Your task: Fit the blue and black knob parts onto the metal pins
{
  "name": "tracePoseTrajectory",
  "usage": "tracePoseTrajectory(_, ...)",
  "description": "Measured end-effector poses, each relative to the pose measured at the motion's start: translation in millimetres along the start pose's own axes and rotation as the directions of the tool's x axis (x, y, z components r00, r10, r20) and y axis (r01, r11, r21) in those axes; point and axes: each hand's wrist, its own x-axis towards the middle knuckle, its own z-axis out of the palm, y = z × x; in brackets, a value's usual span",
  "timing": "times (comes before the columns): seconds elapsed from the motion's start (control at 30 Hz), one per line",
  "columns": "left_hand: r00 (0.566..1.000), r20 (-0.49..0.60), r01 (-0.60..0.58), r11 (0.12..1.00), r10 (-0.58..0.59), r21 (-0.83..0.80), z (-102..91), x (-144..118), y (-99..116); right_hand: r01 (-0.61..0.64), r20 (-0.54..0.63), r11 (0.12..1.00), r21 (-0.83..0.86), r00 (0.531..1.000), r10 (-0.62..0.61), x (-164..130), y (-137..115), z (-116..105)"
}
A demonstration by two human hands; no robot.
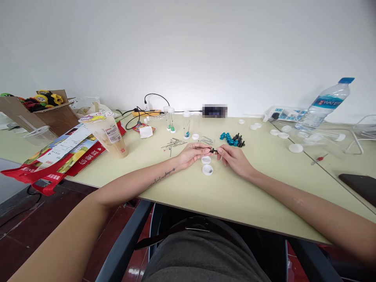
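My left hand and my right hand meet above the table, fingertips pinched. Between them is a small black part, gripped from both sides; its exact kind is too small to make out. Just below lie two white round caps, an upper one and a lower one with tiny metal pieces inside. Behind my right hand is a pile of teal pieces beside similar black pieces. Thin metal pins are scattered beyond my left hand, and bent metal wires lie behind the fingers.
Clear tubes stand at the back. A drink cup, a red bag and a cardboard box occupy the left. Rightward are white caps, a water bottle, a power strip and a dark phone-like object.
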Motion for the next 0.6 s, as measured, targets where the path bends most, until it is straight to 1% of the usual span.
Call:
tracePoseTrajectory(0.13,1.000,0.001,0.004,1.000,-0.004,-0.001,-0.1,-0.1,-0.5,0.003,0.019,1.000,-0.012,1.000,-0.002,0.4,2.0,-0.4)
tracePoseTrajectory(0.2,1.000,-0.002,0.004,1.000,-0.004,-0.003,-0.3,0.2,-0.7,0.001,0.016,1.000,0.008,1.000,-0.001,0.3,1.6,0.1)
tracePoseTrajectory(0.33,1.000,-0.020,0.001,1.000,-0.002,-0.024,-0.6,0.8,-0.7,0.004,-0.023,0.995,0.102,1.000,-0.002,-0.2,2.4,2.4)
tracePoseTrajectory(0.4,1.000,-0.022,0.002,1.000,-0.003,-0.028,-0.9,0.9,-0.8,0.012,-0.047,0.993,0.121,0.999,-0.006,-0.4,4.0,3.5)
tracePoseTrajectory(0.47,1.000,-0.018,0.004,1.000,-0.004,-0.021,-1.3,1.0,-1.1,0.016,-0.059,0.993,0.117,0.998,-0.009,-0.5,4.8,3.7)
tracePoseTrajectory(0.6,1.000,-0.007,0.003,1.000,-0.003,-0.007,-1.9,1.1,-1.3,-0.003,-0.022,0.997,0.075,1.000,0.005,-0.3,1.7,1.7)
